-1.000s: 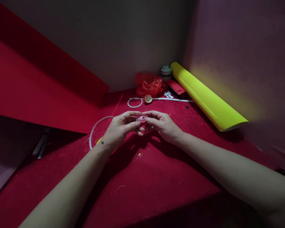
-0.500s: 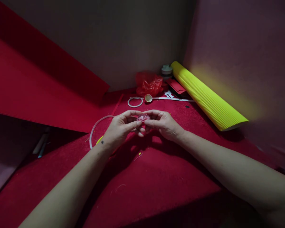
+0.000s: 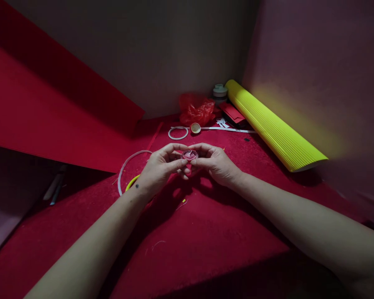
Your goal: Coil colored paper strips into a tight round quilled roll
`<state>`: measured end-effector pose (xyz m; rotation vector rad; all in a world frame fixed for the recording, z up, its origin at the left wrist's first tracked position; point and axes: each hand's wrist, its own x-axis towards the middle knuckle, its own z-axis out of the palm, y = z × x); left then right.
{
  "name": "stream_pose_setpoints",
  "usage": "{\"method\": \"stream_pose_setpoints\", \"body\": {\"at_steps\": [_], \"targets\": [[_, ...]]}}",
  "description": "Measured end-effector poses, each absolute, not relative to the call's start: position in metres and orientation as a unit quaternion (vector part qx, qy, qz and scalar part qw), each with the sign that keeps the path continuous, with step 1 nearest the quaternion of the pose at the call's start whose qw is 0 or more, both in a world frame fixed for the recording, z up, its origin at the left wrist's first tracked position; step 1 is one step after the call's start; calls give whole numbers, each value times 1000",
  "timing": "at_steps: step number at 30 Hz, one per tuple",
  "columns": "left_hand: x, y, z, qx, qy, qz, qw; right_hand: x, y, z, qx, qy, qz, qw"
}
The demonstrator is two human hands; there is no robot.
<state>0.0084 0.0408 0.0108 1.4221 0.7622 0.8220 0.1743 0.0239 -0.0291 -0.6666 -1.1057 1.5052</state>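
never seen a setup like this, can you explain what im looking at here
There is no machine here: these are a person's own bare hands, seen by a camera worn on the head, looking forward and down. The left hand and right hand together hold a small round piece above a red surface. Beyond them on that surface lie a white ring, a little round cup, a crumpled red plastic bag and a ridged yellow roll. A large red sheet slants in at the picture's left. What the held piece is made of, I can't tell.
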Motion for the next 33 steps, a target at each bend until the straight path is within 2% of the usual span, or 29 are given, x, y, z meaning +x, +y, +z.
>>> {"method": "stream_pose_setpoints", "body": {"at_steps": [11,19,33], "targets": [[14,37,10,568,374,361,638,172,21,-23,-309,-437,636,556],[14,37,9,556,396,357,638,174,24,-27,-332,-428,665,514],[16,37,7,580,402,379,599,174,22,-23,-325,-435,673,501]]}}
